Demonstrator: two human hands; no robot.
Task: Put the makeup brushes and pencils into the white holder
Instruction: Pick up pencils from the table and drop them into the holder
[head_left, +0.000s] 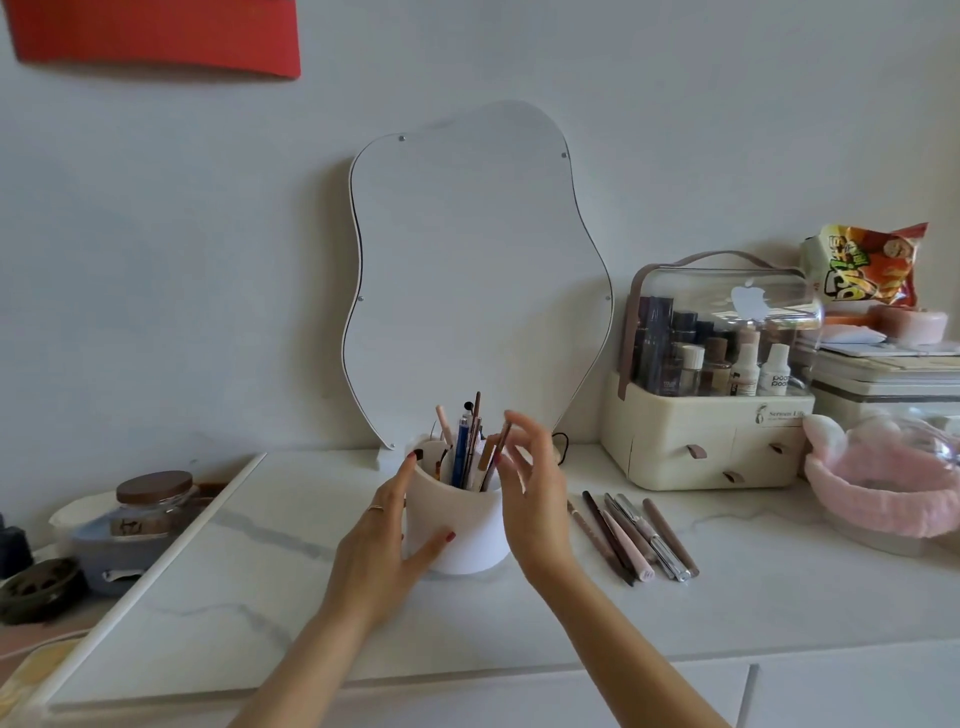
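The white holder (462, 540) stands on the marble-look tabletop (260, 597) in front of a mirror. Several pencils and brushes (462, 447) stick up out of it. My left hand (379, 551) grips the holder's left side, thumb on its front and fingertips at the rim. My right hand (535, 499) hovers at the holder's right rim with fingers spread. A brown pencil (500, 452) leans in the holder right beside those fingertips. Several more pencils and brushes (631, 535) lie side by side on the table, right of the holder.
A wavy frameless mirror (478, 270) leans on the wall behind. A cream cosmetics organiser (717, 415) with a clear lid stands at the right, a pink fluffy headband (883, 493) beside it. A glass jar (153, 499) and a dark dish (36, 587) sit at the left.
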